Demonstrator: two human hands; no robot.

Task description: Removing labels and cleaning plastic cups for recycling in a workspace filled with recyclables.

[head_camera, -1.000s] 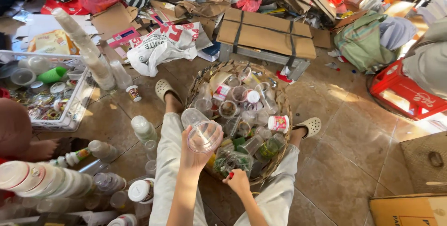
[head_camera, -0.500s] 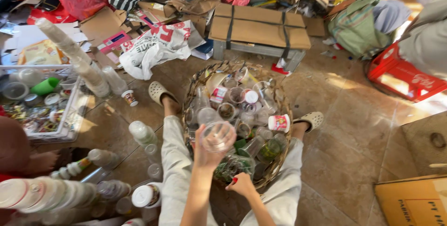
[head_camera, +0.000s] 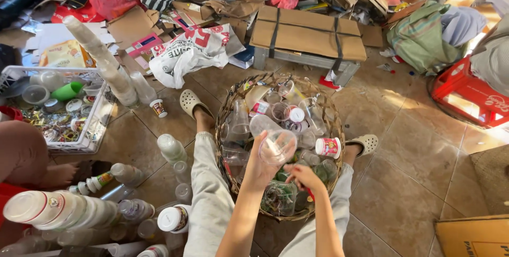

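A clear plastic cup [head_camera: 277,146] was tilted, its open mouth toward the camera, above a round wicker basket [head_camera: 229,113] heaped with clear cups and bottles.

This looks like an informal sorting spot for recyclable waste, perhaps in a yard or storeroom, though the walls are out of view. The tiled floor [head_camera: 413,145] is crowded with flattened cardboard [head_camera: 310,32], stuffed bags and loose paper. A wicker basket [head_camera: 328,114] holds clear plastic cups, a white wire crate [head_camera: 32,71] holds lids, and stacked cups [head_camera: 58,212] lie nearby.
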